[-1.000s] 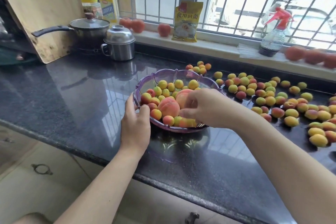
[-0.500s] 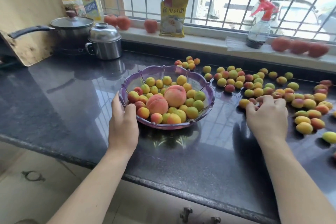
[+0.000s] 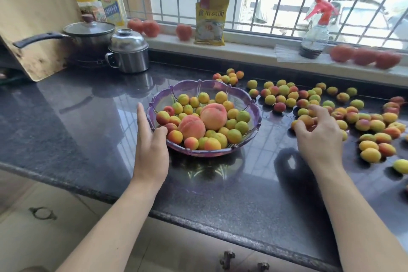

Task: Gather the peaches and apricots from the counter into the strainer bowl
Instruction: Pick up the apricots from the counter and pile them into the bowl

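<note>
A purple strainer bowl (image 3: pixel 220 86) stands mid-counter, holding two peaches (image 3: pixel 213 116) and several small apricots. My left hand (image 3: pixel 152 146) is at its left rim: the thumb hooks over the rim and the index finger points straight up along the outside. Many loose apricots (image 3: pixel 283 90) lie scattered on the dark counter (image 3: pixel 88 117) right of the bowl, with a small cluster (image 3: pixel 229 76) behind it. My right hand (image 3: pixel 318 134) rests among the loose fruit, its fingers curled down around an apricot (image 3: pixel 305 119).
A lidded pan (image 3: pixel 88 33), a steel pot (image 3: pixel 129 55) and a leaning wooden board (image 3: pixel 33 17) stand at the back left. The windowsill carries an oil bottle (image 3: pixel 110 0), a yellow packet (image 3: pixel 210 21), a spray bottle (image 3: pixel 315 35) and red round fruits (image 3: pixel 364 56). The counter's front edge (image 3: pixel 198 225) runs below my wrists.
My right hand left a peach in the bowl, moved right to the loose apricots and curled its fingers over one. My left hand stayed at the rim, its index finger now straight.
</note>
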Available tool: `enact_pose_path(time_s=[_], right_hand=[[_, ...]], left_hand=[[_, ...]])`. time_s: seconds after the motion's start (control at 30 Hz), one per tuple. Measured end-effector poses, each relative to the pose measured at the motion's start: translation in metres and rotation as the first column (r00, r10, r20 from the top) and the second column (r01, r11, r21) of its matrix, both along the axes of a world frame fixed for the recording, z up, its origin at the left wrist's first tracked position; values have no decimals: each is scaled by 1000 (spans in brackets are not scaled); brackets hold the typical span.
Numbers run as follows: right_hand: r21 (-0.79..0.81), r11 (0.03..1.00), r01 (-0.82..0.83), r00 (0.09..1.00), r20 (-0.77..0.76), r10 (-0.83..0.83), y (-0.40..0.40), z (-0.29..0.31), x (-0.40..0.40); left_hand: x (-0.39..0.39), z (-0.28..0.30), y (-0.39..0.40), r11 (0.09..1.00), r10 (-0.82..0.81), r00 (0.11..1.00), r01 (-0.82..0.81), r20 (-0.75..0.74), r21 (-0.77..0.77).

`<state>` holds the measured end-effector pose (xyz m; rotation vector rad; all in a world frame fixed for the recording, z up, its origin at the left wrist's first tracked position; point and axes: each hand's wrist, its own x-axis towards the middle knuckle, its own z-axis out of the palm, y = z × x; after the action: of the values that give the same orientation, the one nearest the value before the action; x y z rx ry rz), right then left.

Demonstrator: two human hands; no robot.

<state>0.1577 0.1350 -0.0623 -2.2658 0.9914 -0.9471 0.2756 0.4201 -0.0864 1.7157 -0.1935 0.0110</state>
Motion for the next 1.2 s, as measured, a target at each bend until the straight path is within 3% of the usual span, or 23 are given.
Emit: enact_pose_path(time_s=[0.13,0.3,0.4,0.47,0.53,0.6,0.7,0.77,1.0,1.13,1.2], right_hand=[[4,991,-137,985,104,136,15,-1,7],[92,965,-244,952,215,220,20,6,11],[116,900,-419,897,202,392,21,31,12],[148,806,-573,819,62,571,26,57,15],[131,753,-645,722,-220,656,29,75,23],[49,750,-660,626,-516,585,32,84,32],[20,713,-701,473,-735,486,37,89,41],[49,694,-719,405,-782,475,42,91,42],[62,690,-721,346,-831,436,53,90,48],[35,694,-719,354,-841,409,55,88,49],[45,705,-708,422,-773,474,46,86,45]], left_hand=[[-2,-3,1,1000,-28,999,28,22,-8],[-4,-5,7,979,122,992,-121,0,-166],[-5,-4,7,950,205,979,-193,21,-247],[-3,-3,6,936,237,971,-224,16,-270],[-1,-2,4,944,233,972,-227,-3,-240],[2,-4,4,954,207,978,-210,-40,-214],[2,-4,3,968,168,984,-175,-54,-179],[1,-3,2,976,154,987,-159,-43,-152],[4,-8,3,984,156,987,-158,-33,-85],[6,-8,3,986,145,989,-147,-31,-76],[5,-7,3,989,128,992,-129,-22,-76]])
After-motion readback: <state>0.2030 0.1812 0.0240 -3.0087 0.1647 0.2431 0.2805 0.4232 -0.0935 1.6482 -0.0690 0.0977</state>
